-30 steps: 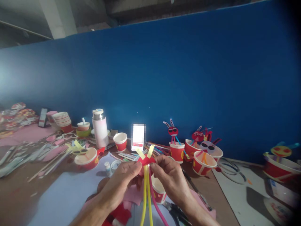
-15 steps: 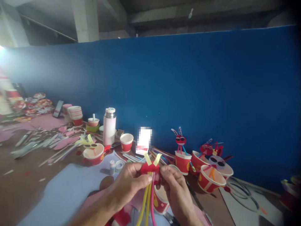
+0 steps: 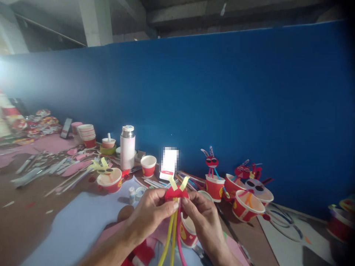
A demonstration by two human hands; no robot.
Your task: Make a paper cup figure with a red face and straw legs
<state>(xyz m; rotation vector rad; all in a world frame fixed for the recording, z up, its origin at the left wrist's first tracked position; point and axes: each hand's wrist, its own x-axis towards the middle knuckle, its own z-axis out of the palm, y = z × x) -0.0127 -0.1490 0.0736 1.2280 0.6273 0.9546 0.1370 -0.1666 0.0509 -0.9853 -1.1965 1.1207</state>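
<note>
Between my two hands is a red paper cutout (image 3: 175,193) with two pale yellow paper strips (image 3: 184,183) standing up from its top like ears. Yellow strands (image 3: 169,229) and a pink strand (image 3: 179,236) hang down from it. My left hand (image 3: 156,207) pinches its left side, the thumb lying over the top of the strands. On the right edge, my right hand (image 3: 201,210) is closed with its thumb pressed against the red paper. Directly below stands a red and white paper cup (image 3: 188,234), partly hidden behind my right hand.
Paper cups with finished-looking paper figures (image 3: 212,162) stand at the right. A white thermos (image 3: 128,149), a paper cup (image 3: 148,167) and a phone (image 3: 168,162) stand along the blue wall (image 3: 177,92). Blue paper (image 3: 77,221) covers the table's front left; paper scraps (image 3: 77,168) lie beyond.
My right thumb has moved left onto the front of the red cutout, near the pink strand. My left hand keeps its pinch. The whole view has shifted slightly.
</note>
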